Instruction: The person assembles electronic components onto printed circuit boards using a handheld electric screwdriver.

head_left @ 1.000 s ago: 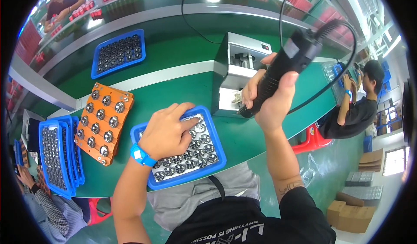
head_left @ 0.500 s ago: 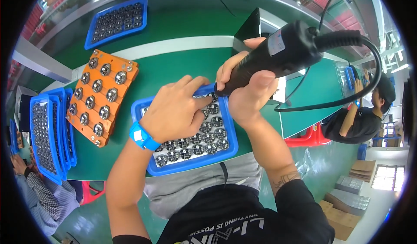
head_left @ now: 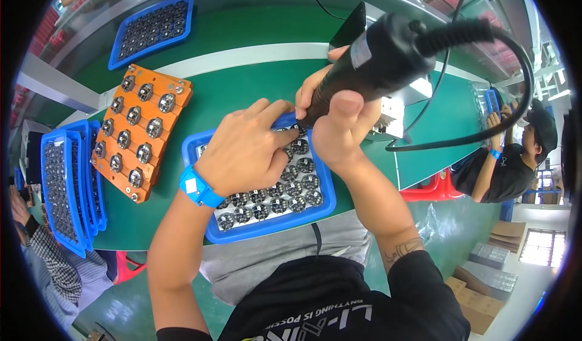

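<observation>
In my right hand [head_left: 339, 128] is a black corded electric screwdriver [head_left: 379, 53], gripped around its barrel, its lower end tilted down at the far edge of a blue tray [head_left: 276, 227]. Several rows of small round circuit parts [head_left: 278, 205] lie in that tray on a white liner. My left hand [head_left: 242, 150] reaches over the tray with its fingers apart. Its index finger stretches to a round part beside the screwdriver's lower end. The very tip of the tool is hidden behind my fingers. A blue band circles my left wrist.
An orange fixture plate [head_left: 140, 136] with similar round parts stands to the left. Beyond it are stacked blue trays [head_left: 60, 189] and, farther back, another filled tray [head_left: 151, 28]. A box-shaped unit [head_left: 388, 116] stands behind my right hand. The screwdriver's black cable [head_left: 467, 144] loops rightward. Other people sit at both sides.
The screwdriver and my right hand have shifted slightly left, and the tool's top has tipped a little. My left hand stays over the tray. The whole view has shifted slightly.
</observation>
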